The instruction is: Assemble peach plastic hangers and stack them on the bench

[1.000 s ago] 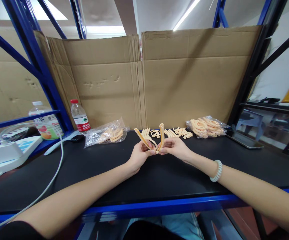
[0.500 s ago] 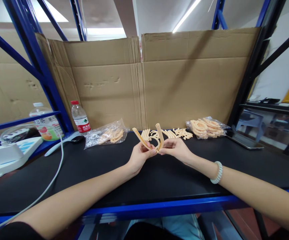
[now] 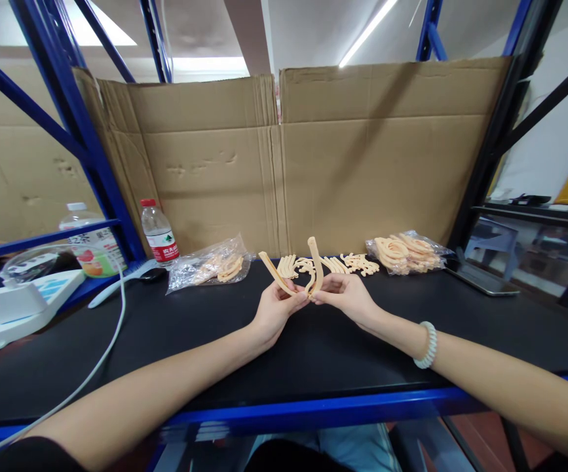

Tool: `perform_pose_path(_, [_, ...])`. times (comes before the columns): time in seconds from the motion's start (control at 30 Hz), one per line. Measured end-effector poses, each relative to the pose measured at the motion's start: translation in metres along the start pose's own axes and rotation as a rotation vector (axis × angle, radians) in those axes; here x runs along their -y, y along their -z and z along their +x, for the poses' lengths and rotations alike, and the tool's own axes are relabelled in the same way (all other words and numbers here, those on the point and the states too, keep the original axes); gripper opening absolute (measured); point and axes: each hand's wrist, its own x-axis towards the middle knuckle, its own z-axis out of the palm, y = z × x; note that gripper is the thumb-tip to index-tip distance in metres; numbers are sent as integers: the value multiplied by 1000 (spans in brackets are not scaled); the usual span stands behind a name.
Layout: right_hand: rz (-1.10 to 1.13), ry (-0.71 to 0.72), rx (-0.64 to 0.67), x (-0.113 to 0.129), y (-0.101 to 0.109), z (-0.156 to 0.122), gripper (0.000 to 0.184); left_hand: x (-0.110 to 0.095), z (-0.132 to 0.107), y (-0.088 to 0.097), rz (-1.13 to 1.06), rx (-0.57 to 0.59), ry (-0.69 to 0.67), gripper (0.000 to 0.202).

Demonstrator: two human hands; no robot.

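Both hands pinching pale curved pieces, low ends meeting, over black table [image 3: 313,367].
Left hand [image 3: 274,309] grips the left-leaning piece [image 3: 272,269], right hand [image 3: 347,298] the upright one [image 3: 316,257]; fingertips close together, pieces form a rough V, cannot tell if joined. Held above the table's middle, in front of loose pale parts [image 3: 358,263] near the cardboard [image 3: 386,164]. Clear bag with few parts [image 3: 192,272] left, fuller bag [image 3: 401,254] right; red-capped bottle [image 3: 160,237] beside the left bag, flat dark device [image 3: 485,283] past the right one.
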Motion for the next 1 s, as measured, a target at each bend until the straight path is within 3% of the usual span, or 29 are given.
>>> perform_pose_path(0.43, [-69, 28, -42, 3, -5, -4, 28, 2, 0, -3, -60, -45, 15, 41])
perform_pose_path(0.7, [-106, 9, -44, 3, -3, -6, 32, -1, 1, -2, 124, -60, -3, 39])
perform_pose_path(1.0, [-49, -51, -42, 3, -3, -6, 36, -4, -2, -5, 105, -108, 49, 40])
